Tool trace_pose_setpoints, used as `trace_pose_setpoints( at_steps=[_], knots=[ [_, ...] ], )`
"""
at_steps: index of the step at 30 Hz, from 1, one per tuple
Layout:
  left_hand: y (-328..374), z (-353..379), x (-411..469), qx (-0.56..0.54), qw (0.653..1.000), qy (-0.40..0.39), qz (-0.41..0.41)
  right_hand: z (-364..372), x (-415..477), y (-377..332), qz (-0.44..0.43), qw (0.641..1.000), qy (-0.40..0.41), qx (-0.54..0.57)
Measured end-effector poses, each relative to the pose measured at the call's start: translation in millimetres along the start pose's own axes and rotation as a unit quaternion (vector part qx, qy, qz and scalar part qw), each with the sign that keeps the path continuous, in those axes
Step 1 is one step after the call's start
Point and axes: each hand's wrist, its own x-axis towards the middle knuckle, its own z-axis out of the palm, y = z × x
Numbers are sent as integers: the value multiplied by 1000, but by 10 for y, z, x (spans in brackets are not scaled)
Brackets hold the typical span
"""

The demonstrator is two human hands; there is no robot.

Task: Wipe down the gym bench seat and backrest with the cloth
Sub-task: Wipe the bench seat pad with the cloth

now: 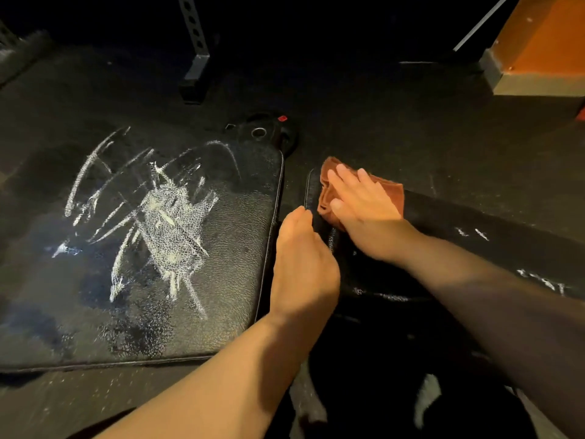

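- Floor [411,122]: dark, speckled rubber, under and around everything.
- Big pad [228,264]: black, grained bench cushion filling the left half of the view, with piping along its edge. White streaks [171,213] cross its middle, thickest in the centre, and some darker wet-looking patches lie near its lower edge.
- Narrow pad [474,236]: the second black cushion, running off to the right. A thin gap separates its end from the big pad. A few small white marks [541,280] show on its near side.
- Orange box [544,42]: top right corner, standing on the floor well apart from the bench.
- Post [196,36]: grey upright with a row of holes, beyond the big pad.
- Left hand [304,261]: at the end of the narrow pad, a fingertip touching its piped edge. The other fingers are hidden behind the hand, so I cannot tell whether it grips the edge.
- Right hand [364,213]: palm down, fingers straight and spread, pressing the cloth flat.
- Cloth [327,193]: rust-brown, bunched, on the narrow pad near its end, mostly under the right hand.
- Hinge [262,131]: black fitting with a metal ring and a small red tab, at the far end of the gap.
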Motion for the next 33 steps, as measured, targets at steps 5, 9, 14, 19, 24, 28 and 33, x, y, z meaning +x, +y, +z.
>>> trace_pose_setpoints(
  at_steps=[5, 9, 14, 19, 24, 28, 33],
  knots=[
    [-104, -111, 11, -27, 999, 12, -21, 6, -26, -266, -4, 1000, -3, 4],
    [-106, -203, -181, -24, 999, -31, 36, 47, -559, -131, -83, 995, 0, 48],
    [-13, -137, -55, -52, 997, -32, -41, 46, -295, -128, 21, 999, -11, 36],
    [-85, -208, -122, -50, 997, -50, -22, 212, -604, -414, -21, 999, 2, 35],
    [-81, -149, -94, -65, 997, -49, -15, 176, -882, -111, -43, 998, -6, 36],
    [-45, -121, 49, -87, 994, -49, -33, 254, -327, -166, 39, 999, 9, 8],
    [9, -155, 105, -79, 991, -91, -50, 247, -888, -177, -92, 994, 30, 51]
  ],
)
